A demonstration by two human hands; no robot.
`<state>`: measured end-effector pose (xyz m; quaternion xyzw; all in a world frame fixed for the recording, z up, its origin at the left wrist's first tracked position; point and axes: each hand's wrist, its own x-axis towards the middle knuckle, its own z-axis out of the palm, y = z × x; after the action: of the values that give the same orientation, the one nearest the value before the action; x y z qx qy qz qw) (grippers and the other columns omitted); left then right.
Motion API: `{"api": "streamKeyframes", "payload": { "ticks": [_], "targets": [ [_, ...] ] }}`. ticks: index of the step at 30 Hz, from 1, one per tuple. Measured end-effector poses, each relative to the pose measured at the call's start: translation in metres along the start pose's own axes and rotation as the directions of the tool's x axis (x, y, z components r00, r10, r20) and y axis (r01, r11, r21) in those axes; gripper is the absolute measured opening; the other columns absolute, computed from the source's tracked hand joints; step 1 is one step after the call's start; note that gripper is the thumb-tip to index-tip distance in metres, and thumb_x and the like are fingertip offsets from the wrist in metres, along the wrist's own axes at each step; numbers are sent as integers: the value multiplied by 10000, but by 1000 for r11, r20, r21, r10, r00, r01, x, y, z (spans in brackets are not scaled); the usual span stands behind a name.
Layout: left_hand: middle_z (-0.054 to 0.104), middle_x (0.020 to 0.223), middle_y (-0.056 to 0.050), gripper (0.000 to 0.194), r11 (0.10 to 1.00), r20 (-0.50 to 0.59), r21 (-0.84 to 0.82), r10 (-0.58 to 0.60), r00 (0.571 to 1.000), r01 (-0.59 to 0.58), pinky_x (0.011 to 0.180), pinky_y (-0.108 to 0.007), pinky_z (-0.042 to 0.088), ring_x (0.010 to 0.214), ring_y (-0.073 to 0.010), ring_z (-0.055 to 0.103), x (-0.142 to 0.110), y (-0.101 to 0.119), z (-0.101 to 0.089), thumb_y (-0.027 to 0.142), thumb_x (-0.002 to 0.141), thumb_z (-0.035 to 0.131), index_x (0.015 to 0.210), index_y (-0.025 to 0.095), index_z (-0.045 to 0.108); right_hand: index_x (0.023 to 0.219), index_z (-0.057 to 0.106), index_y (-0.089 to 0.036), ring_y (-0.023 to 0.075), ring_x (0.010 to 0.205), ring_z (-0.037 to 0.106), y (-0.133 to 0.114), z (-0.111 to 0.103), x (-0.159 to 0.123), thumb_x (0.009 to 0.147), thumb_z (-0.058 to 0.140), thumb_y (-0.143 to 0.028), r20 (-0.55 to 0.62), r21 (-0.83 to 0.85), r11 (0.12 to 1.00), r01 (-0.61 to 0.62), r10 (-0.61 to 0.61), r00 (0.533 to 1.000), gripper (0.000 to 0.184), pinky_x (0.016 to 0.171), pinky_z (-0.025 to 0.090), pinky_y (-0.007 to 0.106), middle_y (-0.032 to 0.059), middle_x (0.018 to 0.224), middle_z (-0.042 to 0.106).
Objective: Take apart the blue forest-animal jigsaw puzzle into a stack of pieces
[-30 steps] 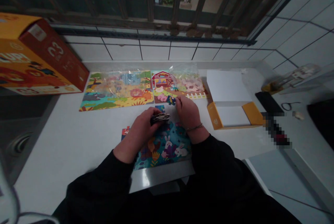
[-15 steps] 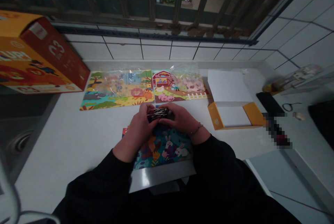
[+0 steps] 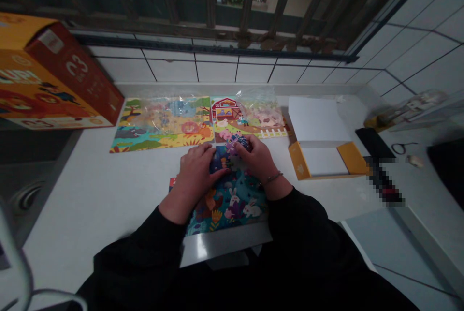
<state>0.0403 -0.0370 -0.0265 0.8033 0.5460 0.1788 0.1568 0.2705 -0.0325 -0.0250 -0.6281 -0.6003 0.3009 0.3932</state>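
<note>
A small stack of colourful jigsaw puzzle pieces (image 3: 238, 144), purple and dark blue, is gripped in my right hand (image 3: 260, 162) between thumb and fingers. Below it lies a dark teal picture board (image 3: 224, 216) with white rabbits and flowers, near the counter's front edge. My left hand (image 3: 195, 173) rests at the board's upper left, thumb stretched to the right and fingers apart from the stack, with nothing visible in it. Both hands and forearms hide part of the board.
Behind the hands lie a savanna picture board (image 3: 126, 139) and a farm picture board (image 3: 253, 133), with clear plastic bags (image 3: 163, 112) on them. An opened yellow-and-white box (image 3: 299, 161) stands right, a large orange box (image 3: 72, 83) left. Farther right is a black phone-like object (image 3: 375, 144).
Both hands held the stack together before, its edges facing up. Now the stack is in my right hand alone, tilted with a printed face showing, and my left hand has let go.
</note>
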Motion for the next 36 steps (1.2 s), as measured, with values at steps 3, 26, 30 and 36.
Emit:
{"api": "streamKeyframes", "payload": {
  "ticks": [3, 26, 30, 36],
  "targets": [
    [690, 1492, -180, 443, 996, -17, -65, -55, 998, 54, 1135, -665, 498, 1361, -443, 616, 3, 3, 1, 481, 970, 776, 1334, 229, 757, 1104, 711, -208, 248, 868, 721, 1, 4, 1, 976, 706, -593, 16, -41, 999, 22, -21, 1000, 405, 761, 505, 349, 68, 972, 782],
    [841, 1157, -111, 290, 925, -26, -248, -304, 952, 288, 1004, -458, 581, 1110, -314, 772, 5, 11, -11, 320, 1055, 561, 1264, 220, 736, 1095, 684, -249, 218, 855, 751, 9, 17, 4, 921, 749, -687, 142, 428, 877, -219, 175, 974, 477, 764, 651, 356, 31, 990, 781],
    [805, 1262, -158, 370, 928, -45, -260, -288, 957, 267, 999, -472, 587, 1130, -330, 758, 5, 8, -7, 374, 1003, 665, 1318, 186, 717, 1080, 669, -262, 210, 865, 749, 5, 20, 4, 885, 782, -714, 215, 583, 764, -276, 183, 959, 506, 777, 672, 362, 15, 1001, 768],
    [843, 1144, -76, 514, 902, 56, -388, -184, 981, 191, 977, -452, 570, 1086, -304, 769, 4, 5, -5, 332, 964, 706, 1460, 219, 639, 1139, 692, -258, 203, 896, 713, -1, 19, 0, 905, 788, -680, 295, 588, 776, -229, 57, 954, 492, 795, 630, 331, 9, 1028, 766]
  ]
}}
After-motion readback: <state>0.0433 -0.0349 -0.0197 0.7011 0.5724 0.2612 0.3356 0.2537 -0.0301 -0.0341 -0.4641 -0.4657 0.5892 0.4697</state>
